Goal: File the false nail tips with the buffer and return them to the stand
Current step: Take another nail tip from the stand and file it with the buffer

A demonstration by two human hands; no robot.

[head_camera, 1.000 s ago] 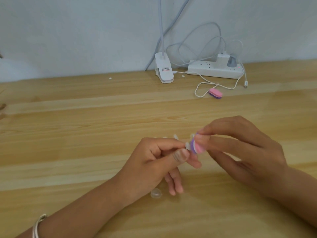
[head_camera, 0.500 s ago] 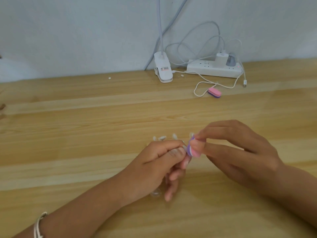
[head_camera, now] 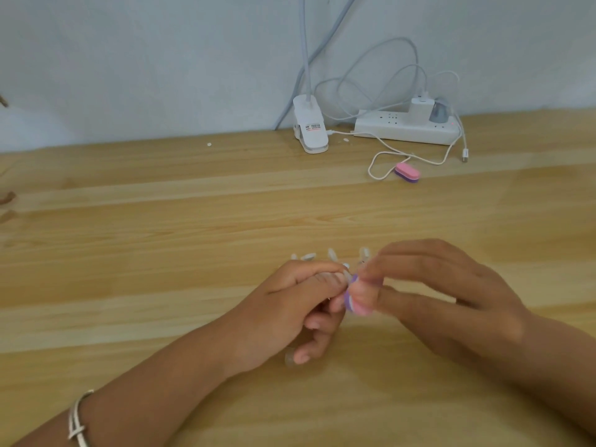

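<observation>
Wooden desk (head_camera: 161, 246): my right hand (head_camera: 451, 295), pinching the pink-purple buffer block (head_camera: 354, 303), has dropped lower along the clear plastic tip (head_camera: 347, 275) pinched by my left hand (head_camera: 290, 304); filing continues.

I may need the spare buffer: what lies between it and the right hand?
Head view: bare table from the spare buffer, then clear nail tips just beyond the right hand.
</observation>
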